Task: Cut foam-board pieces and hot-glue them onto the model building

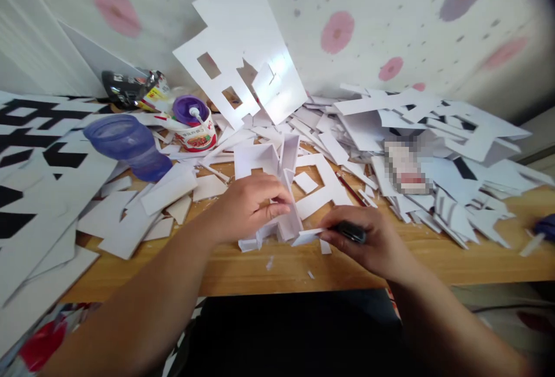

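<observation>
A small white foam-board model with upright walls and box-like compartments stands near the table's front edge. My left hand reaches over it from the left, fingers curled, with thumb and forefinger tips against an upright wall. In my right hand is a dark-handled tool, its working end hidden by the fingers. The same hand pinches a small white foam-board piece between thumb and fingers, close to the model's lower right corner. Behind that hand lies a cut-out white board frame.
Heaps of white board offcuts cover the right and back. A large board with window holes leans on the wall. At left are a purple translucent cup, a food tub and black-patterned sheets. A dark red pencil-like stick lies behind my right hand.
</observation>
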Motion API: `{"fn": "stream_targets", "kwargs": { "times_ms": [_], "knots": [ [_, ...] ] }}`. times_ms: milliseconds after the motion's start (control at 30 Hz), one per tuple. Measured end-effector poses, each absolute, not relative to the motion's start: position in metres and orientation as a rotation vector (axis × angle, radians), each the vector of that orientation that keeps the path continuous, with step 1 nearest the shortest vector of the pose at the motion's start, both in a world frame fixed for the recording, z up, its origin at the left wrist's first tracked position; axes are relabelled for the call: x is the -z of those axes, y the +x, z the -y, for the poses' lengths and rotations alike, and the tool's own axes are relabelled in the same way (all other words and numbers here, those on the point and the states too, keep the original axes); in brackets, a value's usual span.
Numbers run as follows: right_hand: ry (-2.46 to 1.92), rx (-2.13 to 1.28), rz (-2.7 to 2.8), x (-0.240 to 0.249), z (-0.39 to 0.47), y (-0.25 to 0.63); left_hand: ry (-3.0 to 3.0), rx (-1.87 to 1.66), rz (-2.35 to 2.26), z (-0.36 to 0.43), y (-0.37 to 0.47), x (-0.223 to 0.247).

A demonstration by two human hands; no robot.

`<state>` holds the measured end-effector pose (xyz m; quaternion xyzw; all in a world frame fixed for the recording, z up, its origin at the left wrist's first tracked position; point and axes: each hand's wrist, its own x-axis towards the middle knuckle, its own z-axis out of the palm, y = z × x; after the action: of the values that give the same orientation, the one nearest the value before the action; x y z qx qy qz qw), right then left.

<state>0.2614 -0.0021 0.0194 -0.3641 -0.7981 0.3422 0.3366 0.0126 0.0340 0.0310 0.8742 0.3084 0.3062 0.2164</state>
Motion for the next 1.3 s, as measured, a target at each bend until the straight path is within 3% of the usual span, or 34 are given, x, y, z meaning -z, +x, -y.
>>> {"fn": "stream_targets", "kwargs": {
  "times_ms": [567, 1300],
  "knots": [
    [-1.06, -0.694, 2.229, 0.005, 0.011, 0.259, 2.444, -0.407, -0.69, -0.042, 0.016, -0.023],
    [-1.074, -0.493, 2.339, 0.017, 0.008, 0.253, 2.421, -0.339, -0.672, -0.035, 0.028, -0.024]
  ]
}}
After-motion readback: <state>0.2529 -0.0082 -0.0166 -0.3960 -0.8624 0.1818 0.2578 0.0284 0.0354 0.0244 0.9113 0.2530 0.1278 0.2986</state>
